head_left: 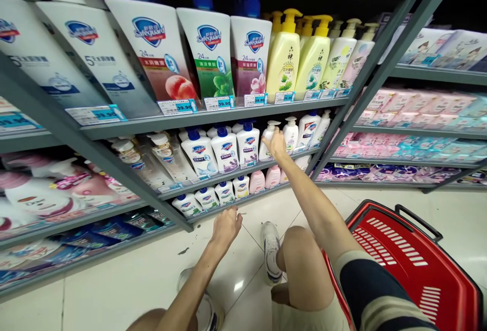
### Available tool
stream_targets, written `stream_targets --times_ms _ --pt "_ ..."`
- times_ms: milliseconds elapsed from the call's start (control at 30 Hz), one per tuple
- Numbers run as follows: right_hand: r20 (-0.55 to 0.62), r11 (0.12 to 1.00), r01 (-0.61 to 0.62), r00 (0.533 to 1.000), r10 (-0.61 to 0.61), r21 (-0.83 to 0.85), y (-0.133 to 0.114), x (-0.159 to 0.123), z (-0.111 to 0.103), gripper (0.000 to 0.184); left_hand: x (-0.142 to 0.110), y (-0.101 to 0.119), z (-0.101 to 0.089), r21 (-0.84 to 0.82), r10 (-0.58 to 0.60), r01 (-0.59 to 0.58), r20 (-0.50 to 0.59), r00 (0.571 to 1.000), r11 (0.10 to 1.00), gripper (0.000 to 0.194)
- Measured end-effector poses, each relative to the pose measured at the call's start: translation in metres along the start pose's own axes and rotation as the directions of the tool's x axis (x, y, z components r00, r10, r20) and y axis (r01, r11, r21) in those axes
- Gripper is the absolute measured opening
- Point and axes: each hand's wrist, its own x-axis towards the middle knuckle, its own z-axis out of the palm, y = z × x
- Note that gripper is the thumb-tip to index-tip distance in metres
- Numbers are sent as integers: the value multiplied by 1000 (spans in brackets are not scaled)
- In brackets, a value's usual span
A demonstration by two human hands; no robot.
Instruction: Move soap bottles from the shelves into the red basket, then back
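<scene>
My right hand (pixel 277 145) reaches into the middle shelf, its fingers closed around a white pump bottle (pixel 267 144). The bottle stands upright, and my hand covers part of its right side. To its left is a white Safeguard bottle (pixel 248 144) with a blue pump, and to its right another white pump bottle (pixel 290 133). Low in front of the bottom shelf, my left hand (pixel 225 228) hangs with its fingers curled in. A thin dark line shows by its fingertips; whether the hand holds it I cannot make out.
A red shopping basket (pixel 414 255) with a black handle stands on the tiled floor (pixel 125 280) at my right. Large Safeguard bottles (pixel 209 52) and yellow pump bottles (pixel 283 62) line the upper shelf. Pink bottles (pixel 257 182) stand on the bottom shelf. A grey upright (pixel 357 103) divides the shelves.
</scene>
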Motion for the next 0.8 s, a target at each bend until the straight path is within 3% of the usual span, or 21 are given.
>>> stream_targets --times_ms 800 --pt "5 1000 9 1000 -9 29 0 4 0 67 -4 -10 -2 -9 -1 1 -11 1000 1000 33"
